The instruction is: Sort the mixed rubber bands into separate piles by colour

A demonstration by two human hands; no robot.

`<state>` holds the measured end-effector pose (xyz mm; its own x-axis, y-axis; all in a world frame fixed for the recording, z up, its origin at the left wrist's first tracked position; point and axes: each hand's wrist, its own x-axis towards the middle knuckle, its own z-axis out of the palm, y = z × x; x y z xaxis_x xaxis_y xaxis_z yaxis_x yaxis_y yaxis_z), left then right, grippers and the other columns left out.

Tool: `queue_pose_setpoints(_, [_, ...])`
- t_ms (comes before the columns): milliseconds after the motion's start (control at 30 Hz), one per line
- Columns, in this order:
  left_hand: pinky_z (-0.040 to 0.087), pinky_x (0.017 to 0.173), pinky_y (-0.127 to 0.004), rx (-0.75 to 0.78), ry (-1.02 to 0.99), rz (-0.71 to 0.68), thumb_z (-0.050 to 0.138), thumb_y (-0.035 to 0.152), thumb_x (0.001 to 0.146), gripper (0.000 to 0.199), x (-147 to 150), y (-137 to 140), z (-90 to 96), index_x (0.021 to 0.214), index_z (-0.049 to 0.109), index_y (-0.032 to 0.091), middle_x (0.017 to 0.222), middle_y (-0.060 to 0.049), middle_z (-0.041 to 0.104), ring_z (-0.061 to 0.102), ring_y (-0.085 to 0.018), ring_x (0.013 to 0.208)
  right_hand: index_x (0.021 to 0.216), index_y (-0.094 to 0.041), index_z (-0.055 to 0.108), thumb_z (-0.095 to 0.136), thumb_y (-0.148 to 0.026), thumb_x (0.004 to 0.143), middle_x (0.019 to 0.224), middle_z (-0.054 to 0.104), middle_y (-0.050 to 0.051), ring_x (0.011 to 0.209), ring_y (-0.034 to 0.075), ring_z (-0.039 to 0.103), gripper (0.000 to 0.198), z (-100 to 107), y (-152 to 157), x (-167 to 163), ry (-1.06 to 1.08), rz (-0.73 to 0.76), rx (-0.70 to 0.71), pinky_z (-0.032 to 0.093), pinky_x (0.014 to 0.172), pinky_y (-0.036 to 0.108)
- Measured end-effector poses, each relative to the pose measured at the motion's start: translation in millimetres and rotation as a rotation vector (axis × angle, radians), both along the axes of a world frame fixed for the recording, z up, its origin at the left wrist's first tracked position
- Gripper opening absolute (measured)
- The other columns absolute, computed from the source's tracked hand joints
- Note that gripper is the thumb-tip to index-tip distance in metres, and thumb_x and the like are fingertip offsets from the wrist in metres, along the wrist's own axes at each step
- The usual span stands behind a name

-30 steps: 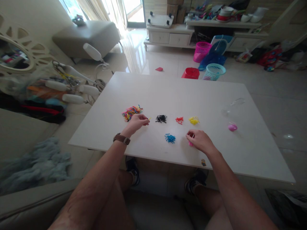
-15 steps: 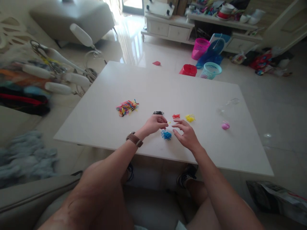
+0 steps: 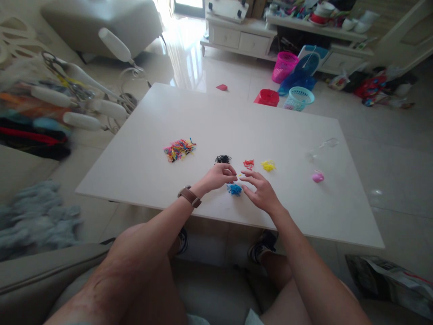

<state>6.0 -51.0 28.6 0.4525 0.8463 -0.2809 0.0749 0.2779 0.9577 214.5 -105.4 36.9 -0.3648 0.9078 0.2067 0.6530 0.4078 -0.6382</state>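
Observation:
My left hand [image 3: 223,173], with a brown watch on the wrist, is closed in a pinch. A tiny yellow rubber band [image 3: 240,175] sticks out at its fingertips. My right hand [image 3: 259,187] is open, its fingers apart and pointing at that band, a small gap away. Just below the fingertips is a pile of blue rubber bands [image 3: 234,190]. Black rubber bands [image 3: 223,159] lie behind my left hand. Red rubber bands [image 3: 248,164] and yellow rubber bands [image 3: 268,165] lie beyond my right hand. A mixed-colour pile of rubber bands [image 3: 179,149] sits to the left.
The piles lie on a white table [image 3: 203,113]. On its right are a pink egg-shaped object [image 3: 318,177] and a clear plastic item [image 3: 328,143]. A white lamp [image 3: 115,45] with several shades stands at the left edge. Baskets [image 3: 299,97] stand on the floor beyond.
My right hand has moved slightly left, closer to the yellow rubber band and my left fingertips. My left hand keeps its pinch in nearly the same place.

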Motion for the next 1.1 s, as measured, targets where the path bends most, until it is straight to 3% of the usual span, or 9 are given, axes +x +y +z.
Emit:
queue_pose_setpoints(767, [0.049, 0.062, -0.025, 0.010, 0.014, -0.008, 0.075, 0.022, 0.074, 0.013, 1, -1, -8.9, 0.080, 0.066, 0.015, 0.068, -0.005, 0.071, 0.064, -0.013, 0.064, 0.112, -0.027, 0.072, 0.059, -0.025, 0.092, 0.116, 0.071, 0.006, 0.112, 0.024, 0.064, 0.024, 4, -2, -2, 0.011, 0.029, -0.024, 0.052, 0.102, 0.043])
queue_pose_setpoints(867, [0.050, 0.062, -0.025, -0.013, 0.029, 0.023, 0.075, 0.021, 0.074, 0.013, 2, 0, -7.4, 0.078, 0.066, 0.014, 0.067, -0.005, 0.069, 0.064, -0.012, 0.063, 0.110, -0.024, 0.073, 0.057, -0.025, 0.091, 0.116, 0.071, 0.007, 0.113, 0.025, 0.062, 0.024, 1, 3, 5, -0.031, -0.071, -0.003, 0.049, 0.105, 0.044])
queue_pose_setpoints(1100, [0.049, 0.061, -0.023, 0.018, 0.150, 0.062, 0.074, 0.022, 0.074, 0.009, 0, -2, 1.2, 0.077, 0.068, 0.015, 0.073, -0.003, 0.068, 0.065, -0.012, 0.065, 0.120, -0.013, 0.068, 0.055, -0.029, 0.084, 0.124, 0.064, 0.016, 0.115, 0.030, 0.059, 0.041, -21, 22, 49, -0.142, -0.546, -0.089, 0.043, 0.109, 0.047])
